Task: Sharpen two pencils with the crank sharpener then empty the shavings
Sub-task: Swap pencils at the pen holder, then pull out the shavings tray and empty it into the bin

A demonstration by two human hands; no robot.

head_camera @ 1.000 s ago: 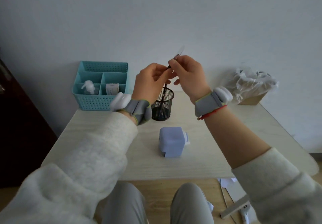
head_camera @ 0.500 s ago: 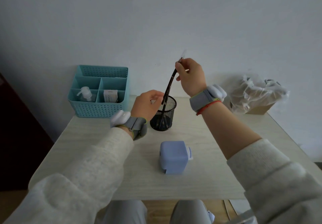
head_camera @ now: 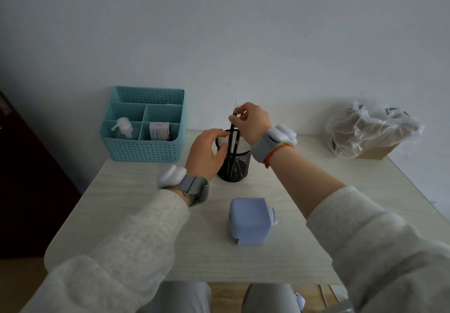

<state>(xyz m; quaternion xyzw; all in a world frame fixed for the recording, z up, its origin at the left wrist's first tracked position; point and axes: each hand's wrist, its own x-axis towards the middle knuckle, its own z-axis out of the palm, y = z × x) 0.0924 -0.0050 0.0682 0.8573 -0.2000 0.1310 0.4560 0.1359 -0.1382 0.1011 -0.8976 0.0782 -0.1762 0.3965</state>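
Note:
A black mesh pen cup [head_camera: 237,166] stands at the middle back of the table. My left hand [head_camera: 205,150] wraps around its left side. My right hand [head_camera: 253,119] pinches the top of a dark pencil [head_camera: 230,135], whose lower part stands inside the cup. A second dark pencil leans in the cup beside it. The pale blue crank sharpener [head_camera: 248,221] sits on the table nearer to me, apart from both hands, with its white part on the right side.
A teal divided basket [head_camera: 146,150] with a pump bottle [head_camera: 124,129] and a small box stands at the back left. A cardboard box lined with a clear plastic bag [head_camera: 367,127] sits at the back right. The pale wooden table [head_camera: 136,215] ends close to my knees.
My right hand has lowered the pencil into the pen cup. My left hand has dropped from the pencil to grip the side of the cup.

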